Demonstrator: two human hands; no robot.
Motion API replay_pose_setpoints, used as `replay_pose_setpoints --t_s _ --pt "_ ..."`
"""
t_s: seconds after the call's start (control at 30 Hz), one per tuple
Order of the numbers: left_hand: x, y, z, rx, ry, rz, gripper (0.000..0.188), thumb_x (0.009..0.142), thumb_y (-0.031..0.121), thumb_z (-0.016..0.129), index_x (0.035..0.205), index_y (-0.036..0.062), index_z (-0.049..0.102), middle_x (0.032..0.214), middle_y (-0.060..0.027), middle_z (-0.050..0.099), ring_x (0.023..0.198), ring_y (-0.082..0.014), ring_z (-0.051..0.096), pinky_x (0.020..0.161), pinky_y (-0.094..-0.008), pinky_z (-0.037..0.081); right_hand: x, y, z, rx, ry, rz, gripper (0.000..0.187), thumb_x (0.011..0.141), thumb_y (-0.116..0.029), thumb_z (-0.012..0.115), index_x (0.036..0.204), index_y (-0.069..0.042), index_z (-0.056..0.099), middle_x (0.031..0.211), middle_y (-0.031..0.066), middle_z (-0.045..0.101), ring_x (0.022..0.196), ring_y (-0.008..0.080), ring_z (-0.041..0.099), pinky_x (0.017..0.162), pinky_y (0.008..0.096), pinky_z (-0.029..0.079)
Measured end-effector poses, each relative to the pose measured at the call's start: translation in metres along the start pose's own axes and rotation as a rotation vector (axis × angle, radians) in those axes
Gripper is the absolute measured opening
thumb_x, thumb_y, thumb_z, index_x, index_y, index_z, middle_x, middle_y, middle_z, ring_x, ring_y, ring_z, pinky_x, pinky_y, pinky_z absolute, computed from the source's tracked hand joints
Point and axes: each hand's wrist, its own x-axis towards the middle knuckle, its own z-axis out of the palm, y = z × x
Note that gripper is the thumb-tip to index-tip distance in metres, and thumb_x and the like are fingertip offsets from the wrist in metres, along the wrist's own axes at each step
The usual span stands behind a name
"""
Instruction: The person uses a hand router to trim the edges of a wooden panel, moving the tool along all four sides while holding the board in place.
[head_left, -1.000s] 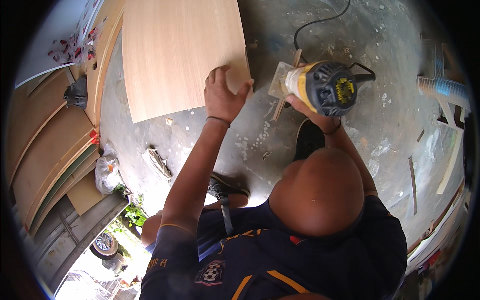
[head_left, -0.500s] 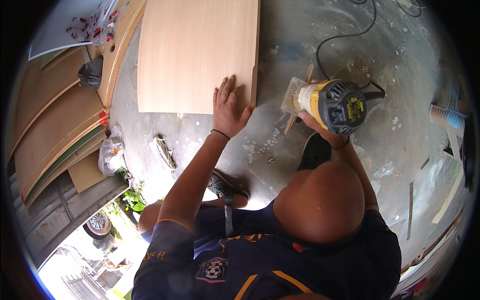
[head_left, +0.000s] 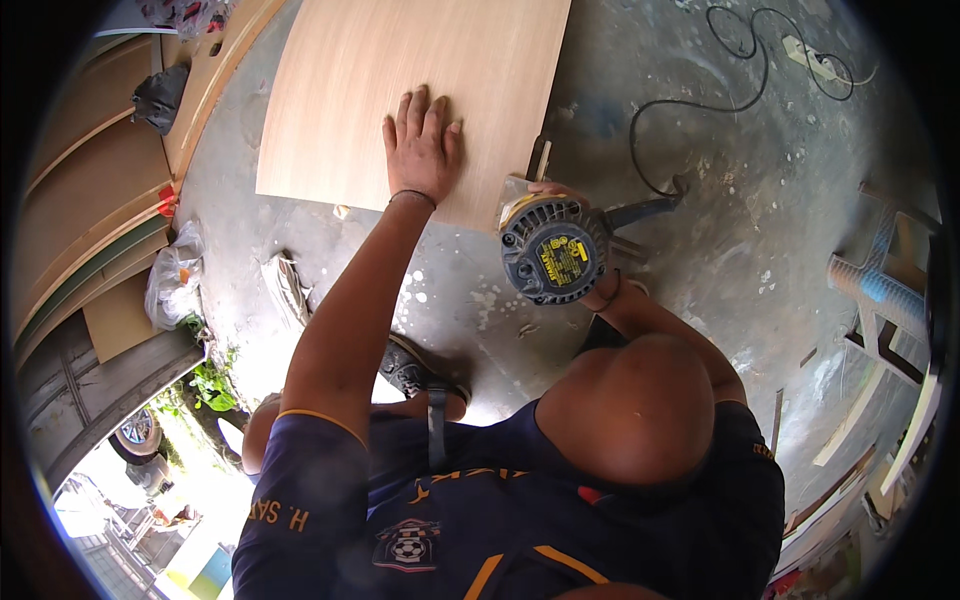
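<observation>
A pale wood-grain panel (head_left: 320, 110) lies at the upper middle, over the concrete floor. My left hand (head_left: 424, 160) rests flat on it near the closest edge, fingers spread. Against the panel's near right corner, my right hand (head_left: 604, 292) grips a yellow and black trim router (head_left: 553, 252), its motor top facing up. Part of the router's clear base (head_left: 513, 198) overlaps the panel's edge. The router's body hides the bit and most of my right fingers. Thin wooden strips (head_left: 541, 160) stick out beside the base.
The black cord (head_left: 700, 104) curls across the floor toward a white power strip (head_left: 808, 58). Several boards (head_left: 95, 190) are stacked at the left, with a black bag (head_left: 160, 98) and a clear plastic bag (head_left: 173, 283). Wood scraps (head_left: 850, 415) lie at the right.
My right hand has brought the router leftward from over the floor to the panel's corner. My left hand has slid farther onto the panel.
</observation>
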Motion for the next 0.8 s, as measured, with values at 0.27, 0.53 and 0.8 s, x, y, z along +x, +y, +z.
replay_pose_setpoints --t_s 0.27,0.53,0.8 --pt "-0.001 0.005 -0.004 0.006 -0.022 -0.02 0.044 0.095 0.034 0.044 0.135 0.0141 0.046 0.15 -0.0094 0.034 0.142 -0.0287 0.025 0.115 -0.0525 0.017 0.008 0.005 0.0 -0.107 -0.146 0.264 0.045 0.09 -0.019 0.061 0.129 -0.001 0.048 0.124 0.0143 0.057 0.113 0.0219 0.057 0.099 0.0381 0.047" --pt "0.0 0.005 -0.008 0.006 -0.029 -0.003 0.044 0.096 0.032 0.045 0.135 0.0126 0.045 0.15 -0.0102 0.034 0.142 -0.0297 0.026 0.114 -0.0537 0.018 0.032 0.014 -0.024 -0.465 -0.244 0.157 0.051 0.085 -0.026 0.067 0.128 -0.003 0.051 0.122 0.0115 0.06 0.111 0.0218 0.059 0.098 0.0374 0.047" --pt "0.001 0.007 -0.009 0.033 -0.043 -0.002 0.045 0.095 0.031 0.046 0.135 0.0122 0.045 0.15 -0.0103 0.034 0.142 -0.0299 0.026 0.114 -0.0541 0.018 0.081 0.017 -0.037 -0.929 -0.173 -0.213 0.052 0.073 -0.032 0.079 0.116 -0.008 0.063 0.114 0.0071 0.066 0.107 0.022 0.061 0.097 0.0366 0.046"
